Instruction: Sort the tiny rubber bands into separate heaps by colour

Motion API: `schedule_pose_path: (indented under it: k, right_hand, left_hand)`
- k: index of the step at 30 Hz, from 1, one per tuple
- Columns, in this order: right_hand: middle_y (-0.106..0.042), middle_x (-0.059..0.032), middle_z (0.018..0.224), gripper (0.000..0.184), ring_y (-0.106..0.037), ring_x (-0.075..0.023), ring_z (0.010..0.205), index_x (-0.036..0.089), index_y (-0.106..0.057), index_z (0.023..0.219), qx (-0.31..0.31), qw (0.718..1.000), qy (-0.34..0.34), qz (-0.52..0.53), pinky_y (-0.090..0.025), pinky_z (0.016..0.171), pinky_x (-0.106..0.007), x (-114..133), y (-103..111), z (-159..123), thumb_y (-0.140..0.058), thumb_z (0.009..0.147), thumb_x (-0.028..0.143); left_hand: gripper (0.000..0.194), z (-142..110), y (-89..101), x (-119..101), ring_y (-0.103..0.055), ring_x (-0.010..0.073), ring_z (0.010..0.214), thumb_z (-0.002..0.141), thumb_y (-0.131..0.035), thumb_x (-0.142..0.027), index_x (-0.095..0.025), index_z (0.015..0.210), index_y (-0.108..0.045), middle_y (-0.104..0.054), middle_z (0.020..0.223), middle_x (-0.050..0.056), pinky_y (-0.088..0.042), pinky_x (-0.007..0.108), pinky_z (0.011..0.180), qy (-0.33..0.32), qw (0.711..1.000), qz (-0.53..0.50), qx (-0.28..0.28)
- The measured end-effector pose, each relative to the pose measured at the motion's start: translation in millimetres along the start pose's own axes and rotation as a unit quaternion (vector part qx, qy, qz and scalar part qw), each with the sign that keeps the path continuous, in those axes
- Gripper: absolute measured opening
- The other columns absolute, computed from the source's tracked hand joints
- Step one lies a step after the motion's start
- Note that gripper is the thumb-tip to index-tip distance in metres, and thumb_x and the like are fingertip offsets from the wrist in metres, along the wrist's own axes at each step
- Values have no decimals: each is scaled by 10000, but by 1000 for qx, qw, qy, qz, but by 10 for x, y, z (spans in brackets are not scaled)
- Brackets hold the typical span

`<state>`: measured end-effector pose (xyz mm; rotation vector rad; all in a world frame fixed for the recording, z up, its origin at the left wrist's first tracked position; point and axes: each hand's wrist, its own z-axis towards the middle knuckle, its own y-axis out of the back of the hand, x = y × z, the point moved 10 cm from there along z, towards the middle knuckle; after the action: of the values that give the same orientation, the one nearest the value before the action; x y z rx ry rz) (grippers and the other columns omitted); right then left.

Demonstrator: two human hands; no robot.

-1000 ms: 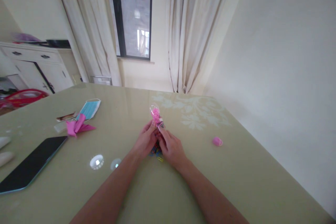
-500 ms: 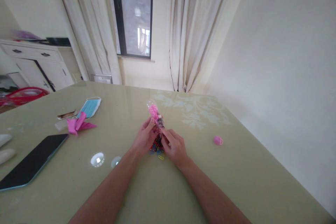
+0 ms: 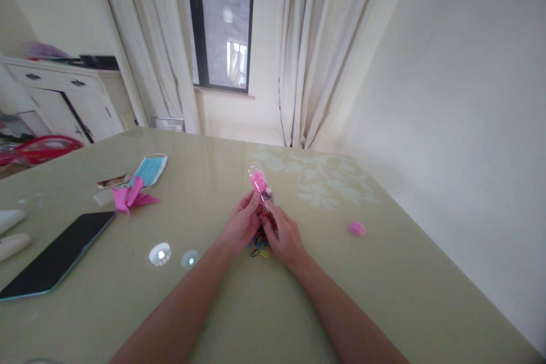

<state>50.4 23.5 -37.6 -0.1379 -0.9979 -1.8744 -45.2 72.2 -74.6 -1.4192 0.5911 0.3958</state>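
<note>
Both my hands meet over the table around a clear, bulb-shaped plastic container (image 3: 258, 180) with something bright pink inside. It tilts away from me, rounded end up. My left hand (image 3: 242, 223) pinches its lower part from the left, the thumb along its side. From the right, my right hand (image 3: 285, 238) closes its fingers on the same lower end; exactly what the fingertips grip is hidden. Under the hands lies a heap of small coloured loops or clips (image 3: 256, 244), partly covered. A yellow loop (image 3: 264, 253) shows at its near edge.
On the right of the table (image 3: 324, 296) sits a small pink bundle (image 3: 357, 228). To the left lie a dark phone or tablet (image 3: 60, 250), a folded pink paper shape (image 3: 133, 198), a blue face mask (image 3: 150, 170) and a clear dome (image 3: 160, 254). Behind are curtains and a window.
The view has shifted slightly. My hands still hold the container, which now sits a little lower between the fingers. A dark loop now shows beside the yellow one at the heap's near edge.
</note>
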Motion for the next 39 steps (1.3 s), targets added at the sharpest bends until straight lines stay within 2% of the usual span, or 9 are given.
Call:
schedule_pose_path:
  k: [7,12,16,20,24,27,30,34,39]
  right_hand:
    - [-799,-54,1085,236,-767,-201,951,260,-713,1227,-74,995,-14,65,-618,906,-319,-53,150,-35,-518,1094,263]
    - [-784,-113,1174,398,-764,-232,972,241,-583,1489,-38,999,28,-13,-613,896,-345,61,106,-35,-491,1103,271]
    - [-798,-131,1088,566,-769,-270,885,208,-417,1628,6,996,-1,-84,-627,824,-378,31,7,-35,-504,1079,316]
    - [-810,-129,1105,587,-784,-282,898,215,-397,1640,17,996,-38,-85,-634,822,-387,-53,-26,-49,-495,1069,306]
    - [-787,-131,1243,472,-791,-265,1006,225,-528,1556,-23,999,-31,-31,-637,885,-367,-59,37,-52,-460,1094,294]
    - [-788,-110,1253,391,-793,-238,1017,234,-634,1452,-59,998,-15,9,-637,913,-344,-50,98,-55,-468,1102,284]
    - [-809,-87,1191,330,-799,-223,966,248,-703,1359,-90,996,-5,29,-644,900,-336,-55,157,-68,-516,1089,277]
    - [-830,-65,1032,264,-793,-205,798,257,-763,1241,-121,992,-13,42,-658,785,-312,-107,227,-108,-565,1068,280]
    - [-804,-63,926,237,-745,-177,702,230,-771,1140,-112,993,-12,30,-621,697,-280,-97,223,-109,-549,1073,281]
  left_hand:
    - [350,33,43,4,-703,142,797,746,-952,-330,-160,998,-781,-790,961,53,-572,245,682,1,1000,-15,-5]
    - [386,23,23,6,-705,134,805,693,-981,-360,-166,960,-781,-794,977,47,-569,222,683,12,1000,-16,-12]
    - [389,-39,-51,58,-667,111,713,715,-964,-391,-184,992,-785,-776,901,21,-546,209,641,40,999,24,8]
    - [429,-66,-100,117,-664,110,724,736,-951,-392,-184,1075,-791,-766,878,18,-542,207,671,47,997,52,31]
    - [369,-29,-80,114,-694,127,820,727,-958,-379,-181,996,-801,-784,935,36,-558,217,763,27,999,23,26]
    - [354,-12,-70,109,-693,138,796,745,-946,-387,-188,995,-794,-792,955,45,-552,230,697,23,999,10,24]
    - [366,-17,-78,103,-679,138,761,753,-943,-380,-188,1024,-788,-788,949,46,-535,230,628,26,999,11,24]
    - [353,-13,-68,51,-678,126,767,743,-954,-344,-185,1012,-790,-783,921,31,-557,235,681,16,1000,5,21]
    - [407,25,24,-50,-699,123,817,722,-969,-339,-191,1057,-792,-800,966,30,-564,239,755,0,1000,8,-2]
